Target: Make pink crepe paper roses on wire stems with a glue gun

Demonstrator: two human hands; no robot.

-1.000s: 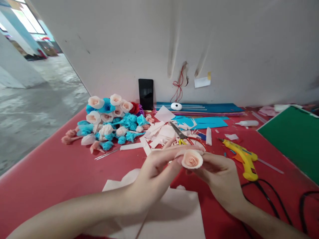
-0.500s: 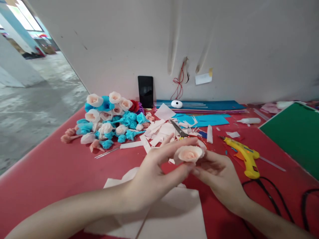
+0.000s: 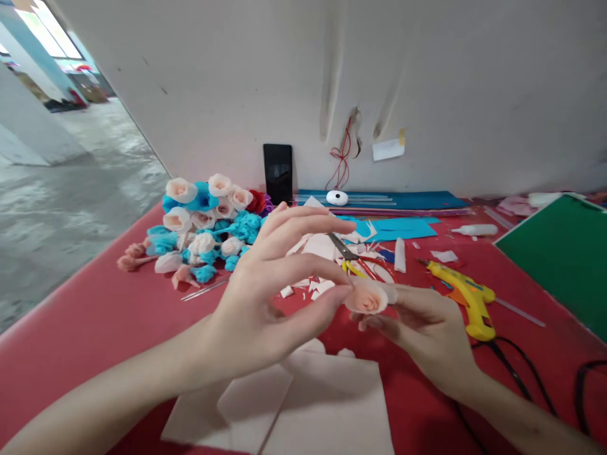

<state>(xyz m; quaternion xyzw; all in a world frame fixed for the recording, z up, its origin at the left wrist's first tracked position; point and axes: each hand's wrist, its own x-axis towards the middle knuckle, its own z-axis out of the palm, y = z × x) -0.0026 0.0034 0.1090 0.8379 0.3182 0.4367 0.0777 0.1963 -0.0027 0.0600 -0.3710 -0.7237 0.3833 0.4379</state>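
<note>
A pale peach paper rose [image 3: 368, 298] is held up above the red table, its layered petals facing me. My right hand [image 3: 427, 332] grips it from below and the right, fingers closed round its base. My left hand [image 3: 284, 284] pinches the rose's left petal edge between thumb and index finger, the other fingers raised and stretched out. Beneath the hands lie sheets of pale pink paper [image 3: 332, 401], some cut to petal-like shapes. Behind the rose rest scissors with red handles [image 3: 374, 264], among paper scraps [image 3: 322, 246].
Paper flowers [image 3: 203, 221] in peach, blue and red are heaped at the left. A yellow glue gun [image 3: 462, 297] with a black cable lies at the right, near a green board [image 3: 564, 259]. A phone [image 3: 278, 174] leans on the back wall beside a white case [image 3: 337, 198].
My left hand has shifted left from around the rose to a pinch at its petal edge, its upper fingers lifting. The rose has tilted and moved slightly right in my right hand.
</note>
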